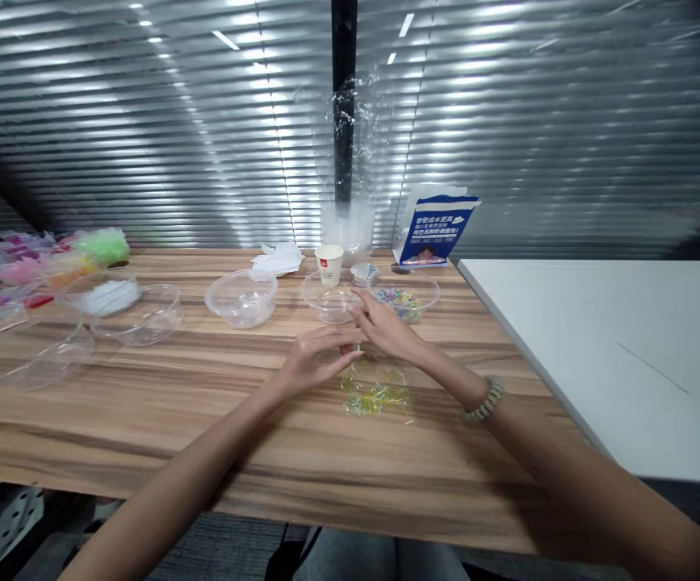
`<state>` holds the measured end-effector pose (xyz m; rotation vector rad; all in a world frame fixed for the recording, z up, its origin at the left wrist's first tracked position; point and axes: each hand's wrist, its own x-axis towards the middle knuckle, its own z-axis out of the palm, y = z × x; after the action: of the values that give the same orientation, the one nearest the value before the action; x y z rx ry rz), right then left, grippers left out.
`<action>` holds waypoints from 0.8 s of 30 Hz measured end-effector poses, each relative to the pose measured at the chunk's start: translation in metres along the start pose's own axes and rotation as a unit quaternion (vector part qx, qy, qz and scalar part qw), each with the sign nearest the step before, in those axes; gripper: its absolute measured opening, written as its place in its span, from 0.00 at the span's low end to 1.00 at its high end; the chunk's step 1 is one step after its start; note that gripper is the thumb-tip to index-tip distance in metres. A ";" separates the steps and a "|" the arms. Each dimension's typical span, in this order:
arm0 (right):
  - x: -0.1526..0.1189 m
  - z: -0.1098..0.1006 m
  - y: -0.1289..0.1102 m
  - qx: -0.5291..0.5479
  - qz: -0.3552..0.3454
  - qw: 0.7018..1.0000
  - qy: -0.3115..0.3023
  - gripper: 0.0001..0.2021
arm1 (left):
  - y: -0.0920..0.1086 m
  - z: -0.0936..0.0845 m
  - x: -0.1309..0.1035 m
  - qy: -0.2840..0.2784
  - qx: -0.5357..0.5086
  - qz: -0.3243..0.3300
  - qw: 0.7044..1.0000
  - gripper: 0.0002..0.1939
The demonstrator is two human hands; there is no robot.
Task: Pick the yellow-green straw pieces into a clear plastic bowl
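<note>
My left hand (317, 360) hovers over the table with thumb and fingertips pinched together. Something small and pale shows at its fingertips, too small to name. Just above and to the right, my right hand (386, 327) reaches across toward a clear bowl (333, 313), its fingers closed near the bowl's rim; whatever it holds is too fine to make out. Below both hands lies a clear container with yellow and pale tube-like beads (377, 397), one loose piece beside it. Multicoloured small beads (401, 302) fill part of another clear bowl behind my right hand.
A paper cup (329, 265), a small lidded tub (364, 274), white tissue (278, 259) and a blue-and-white bag (438, 227) stand along the back. More clear bowls (241, 298) and colourful packets (28, 262) lie left. A white tabletop (616, 355) adjoins at right.
</note>
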<state>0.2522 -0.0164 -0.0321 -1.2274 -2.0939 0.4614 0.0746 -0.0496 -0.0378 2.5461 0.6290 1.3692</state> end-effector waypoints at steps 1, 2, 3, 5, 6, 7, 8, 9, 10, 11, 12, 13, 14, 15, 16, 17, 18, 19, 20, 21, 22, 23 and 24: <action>0.003 0.003 0.001 -0.013 -0.003 1.000 0.000 0.18 | -0.003 -0.002 0.000 0.009 0.004 -0.002 1.000 0.06; 0.005 0.004 0.001 -0.024 -0.008 1.000 -0.002 0.16 | -0.005 -0.003 0.001 0.019 0.009 -0.004 1.000 0.05; 0.006 0.006 0.000 -0.032 -0.015 0.999 -0.004 0.15 | -0.006 -0.005 0.001 0.030 0.013 -0.008 0.999 0.05; 0.004 0.005 -0.004 -0.042 -0.030 0.999 -0.007 0.15 | -0.007 -0.008 0.003 0.052 0.020 -0.014 0.998 0.05; 0.001 0.004 -0.006 -0.042 -0.036 0.998 -0.006 0.15 | -0.006 -0.010 0.004 0.063 0.025 -0.016 0.998 0.05; -0.002 0.003 -0.008 -0.042 -0.045 0.998 -0.004 0.14 | -0.005 -0.011 0.005 0.073 0.030 -0.015 0.997 0.05; -0.007 0.001 -0.009 -0.045 -0.057 0.997 -0.003 0.14 | -0.004 -0.012 0.006 0.082 0.037 -0.012 0.996 0.06; -0.012 -0.002 -0.010 -0.050 -0.072 0.996 0.000 0.14 | -0.003 -0.013 0.007 0.090 0.047 -0.007 0.995 0.06; -0.019 -0.004 -0.010 -0.061 -0.090 0.994 0.002 0.14 | -0.002 -0.013 0.007 0.097 0.060 0.000 0.994 0.06; -0.026 -0.007 -0.010 -0.076 -0.111 0.991 0.005 0.14 | -0.002 -0.014 0.008 0.102 0.075 0.010 0.992 0.06; -0.033 -0.011 -0.008 -0.094 -0.133 0.987 0.011 0.14 | -0.002 -0.014 0.008 0.106 0.092 0.022 0.990 0.07; -0.041 -0.014 -0.007 -0.112 -0.153 0.982 0.013 0.14 | -0.002 -0.015 0.008 0.106 0.112 0.036 0.987 0.07; -0.049 -0.018 -0.005 -0.129 -0.170 0.977 0.013 0.14 | -0.002 -0.015 0.008 0.102 0.133 0.050 0.985 0.08; -0.057 -0.021 -0.003 -0.139 -0.185 0.973 0.012 0.13 | -0.002 -0.015 0.008 0.093 0.154 0.062 0.982 0.08; -0.064 -0.024 0.000 -0.143 -0.196 0.970 0.013 0.12 | -0.001 -0.014 0.008 0.077 0.175 0.070 0.979 0.08; -0.071 -0.026 0.002 -0.143 -0.204 0.968 0.016 0.11 | 0.000 -0.014 0.008 0.056 0.195 0.074 0.976 0.07; -0.077 -0.028 0.003 -0.140 -0.210 0.967 0.021 0.11 | 0.002 -0.013 0.008 0.030 0.213 0.073 0.974 0.07; -0.082 -0.029 0.005 -0.136 -0.216 0.967 0.028 0.10 | 0.003 -0.012 0.007 0.005 0.227 0.068 0.971 0.08; -0.086 -0.030 0.006 -0.133 -0.221 0.966 0.036 0.10 | 0.005 -0.011 0.007 -0.020 0.235 0.060 0.970 0.08; -0.089 -0.030 0.008 -0.130 -0.227 0.964 0.044 0.09 | 0.007 -0.010 0.007 -0.038 0.235 0.050 0.970 0.08; -0.091 -0.030 0.009 -0.127 -0.233 0.963 0.051 0.09 | 0.008 -0.009 0.007 -0.048 0.227 0.038 0.972 0.07; -0.093 -0.030 0.010 -0.124 -0.239 0.962 0.056 0.09 | 0.009 -0.008 0.007 -0.053 0.213 0.025 0.975 0.06; -0.093 -0.031 0.011 -0.122 -0.242 0.961 0.059 0.09 | 0.009 -0.008 0.007 -0.052 0.195 0.016 0.979 0.06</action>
<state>0.3122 -0.0930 -0.0501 -0.7979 -2.2911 -0.0911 0.0739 -0.0548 -0.0255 2.9181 0.9192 1.2098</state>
